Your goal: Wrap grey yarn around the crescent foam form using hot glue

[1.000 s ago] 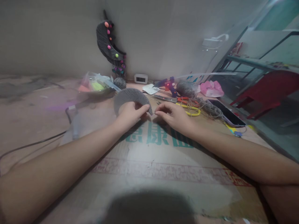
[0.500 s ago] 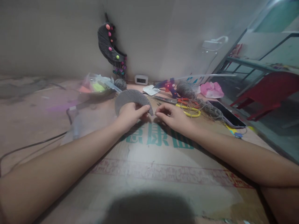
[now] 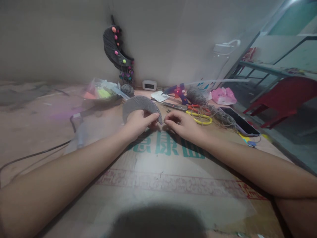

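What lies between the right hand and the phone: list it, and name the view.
In the head view, a yellow scissor handle, then tangled gray yarn, lies between the right hand and the phone.

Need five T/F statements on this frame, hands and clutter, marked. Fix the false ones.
1. The left hand holds a plain grey crescent. True.
2. The right hand is gripping yellow-handled scissors. False: its fingertips are by the plain grey crescent's lower tip, and the scissors lie beyond the hand.
3. The phone lies to the right of the scissors in the picture. True.
4. The crescent with coloured balls is under the left hand. False: it is up against the wall, touched by neither hand.
5. The pink bag is left of the white clock. False: it is to the right.
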The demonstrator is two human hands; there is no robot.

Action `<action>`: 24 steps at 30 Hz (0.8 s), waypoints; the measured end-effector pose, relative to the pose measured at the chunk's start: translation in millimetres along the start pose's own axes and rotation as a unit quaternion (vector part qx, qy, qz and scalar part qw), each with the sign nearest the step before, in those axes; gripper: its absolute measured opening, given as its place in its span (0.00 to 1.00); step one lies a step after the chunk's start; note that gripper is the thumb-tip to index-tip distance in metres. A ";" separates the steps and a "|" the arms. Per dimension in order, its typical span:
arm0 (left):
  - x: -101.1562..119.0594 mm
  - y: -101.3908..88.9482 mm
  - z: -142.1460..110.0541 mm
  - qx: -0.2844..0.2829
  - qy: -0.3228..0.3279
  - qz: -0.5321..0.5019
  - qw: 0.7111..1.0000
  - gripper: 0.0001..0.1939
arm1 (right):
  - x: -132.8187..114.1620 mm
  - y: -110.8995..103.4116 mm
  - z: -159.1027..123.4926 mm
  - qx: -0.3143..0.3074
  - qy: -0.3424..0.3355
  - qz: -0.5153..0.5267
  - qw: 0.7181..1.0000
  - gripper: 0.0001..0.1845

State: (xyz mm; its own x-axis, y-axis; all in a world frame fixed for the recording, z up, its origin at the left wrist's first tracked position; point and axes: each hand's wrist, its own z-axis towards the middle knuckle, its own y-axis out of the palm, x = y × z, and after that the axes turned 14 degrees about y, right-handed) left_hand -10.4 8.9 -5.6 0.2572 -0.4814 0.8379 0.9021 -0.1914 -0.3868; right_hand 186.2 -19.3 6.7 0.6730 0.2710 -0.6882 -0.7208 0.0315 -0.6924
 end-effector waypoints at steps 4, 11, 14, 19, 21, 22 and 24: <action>1.6 -0.5 0.6 -0.020 -0.005 -0.003 1.000 0.20 | 5.0 -2.6 4.0 0.025 -0.056 -0.014 0.998 0.11; 2.4 -1.0 -0.5 -0.063 0.010 0.026 0.998 0.21 | -0.7 -4.6 4.0 0.018 0.019 0.029 0.999 0.14; 1.5 -1.0 -0.8 -0.087 0.021 0.020 0.996 0.21 | -3.4 -1.5 2.4 -0.050 0.066 0.067 0.994 0.14; 4.5 2.8 -3.0 -0.073 0.053 -0.054 0.994 0.18 | -4.6 0.7 0.7 -0.102 0.122 0.173 0.972 0.15; 8.1 6.0 -5.8 -0.052 0.069 -0.077 0.993 0.15 | -4.9 0.3 0.3 -0.088 0.142 0.211 0.963 0.16; 10.0 7.6 -7.4 -0.037 0.073 -0.076 0.994 0.14 | -5.1 0.0 0.1 -0.085 0.149 0.229 0.958 0.16; 13.1 10.3 -10.5 -0.033 0.095 -0.065 0.993 0.11 | -5.8 -0.7 -0.3 -0.080 0.156 0.255 0.951 0.16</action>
State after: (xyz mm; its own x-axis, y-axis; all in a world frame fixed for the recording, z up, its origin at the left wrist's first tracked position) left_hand -1.4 -8.4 -2.7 0.0652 -0.5999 0.7974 0.8969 -0.3151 -0.3103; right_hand 182.9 -21.1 11.1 0.2766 -0.0867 -0.9571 -0.9491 -0.1811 -0.2579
